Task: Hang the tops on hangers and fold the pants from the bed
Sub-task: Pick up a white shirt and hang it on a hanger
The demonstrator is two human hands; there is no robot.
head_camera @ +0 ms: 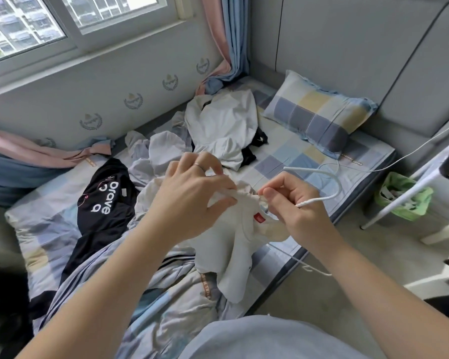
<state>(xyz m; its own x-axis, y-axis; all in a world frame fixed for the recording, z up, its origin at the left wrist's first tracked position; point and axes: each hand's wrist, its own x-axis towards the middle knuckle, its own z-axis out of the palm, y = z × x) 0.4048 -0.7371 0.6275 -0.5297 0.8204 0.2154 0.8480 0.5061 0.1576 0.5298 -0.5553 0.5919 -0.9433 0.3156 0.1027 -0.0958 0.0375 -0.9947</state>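
A small white top (233, 244) with a red neck label hangs over the bed's near edge. My left hand (192, 193) pinches its collar from the left. My right hand (293, 206) grips the collar's right side together with a white hanger (327, 182), whose hook curves up to the right. A black top with white lettering (106, 200) lies on the bed at left. A pile of white and grey clothes (218, 133) lies further back, with black fabric under it. Striped grey pants (119, 275) lie at the near left.
The bed (293, 156) has a checked sheet and a checked pillow (319, 112) at the head. Pink and blue curtains hang at the corner and lie at left. A green bin (402, 195) and a white rack leg (405, 195) stand on the floor at right.
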